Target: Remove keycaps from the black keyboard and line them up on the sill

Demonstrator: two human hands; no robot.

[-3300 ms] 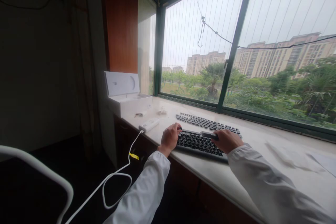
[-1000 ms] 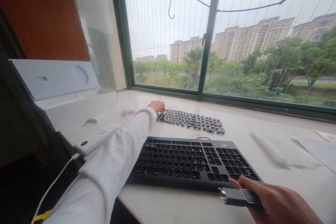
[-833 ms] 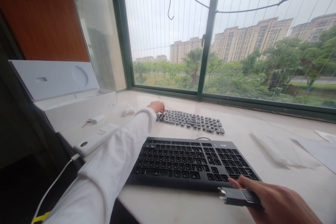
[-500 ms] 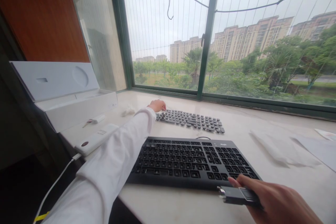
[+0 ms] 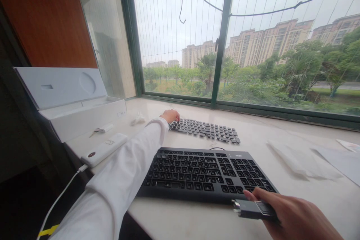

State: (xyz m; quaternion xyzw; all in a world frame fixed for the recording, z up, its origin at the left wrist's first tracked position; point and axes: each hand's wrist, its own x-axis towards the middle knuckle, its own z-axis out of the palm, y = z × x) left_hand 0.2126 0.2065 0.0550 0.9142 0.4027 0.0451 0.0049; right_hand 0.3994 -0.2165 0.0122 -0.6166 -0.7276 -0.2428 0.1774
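A black keyboard base [image 5: 197,195] with bare key sockets lies near the counter's front edge. Behind it, loose black keycaps [image 5: 206,129] are laid out in rows. My left hand [image 5: 170,115] reaches over to the far left end of these rows, fingers bent down and closed at the keycaps; what they hold, if anything, is too small to tell. At the base's lower right corner, my right hand [image 5: 292,210] is wrapped round a dark tool [image 5: 254,209] with metal prongs pointing left.
An open white box [image 5: 84,118] stands at the left. Near it are a white power bank [image 5: 104,150] with a cable, a small white item [image 5: 106,128] and crumpled plastic [image 5: 138,119]. Thin white packaging [image 5: 302,157] and paper [image 5: 341,161] lie at the right. Windows rise behind.
My left hand has shifted slightly to the right along the top left of the keycap rows. My right hand and the tool have hardly moved.
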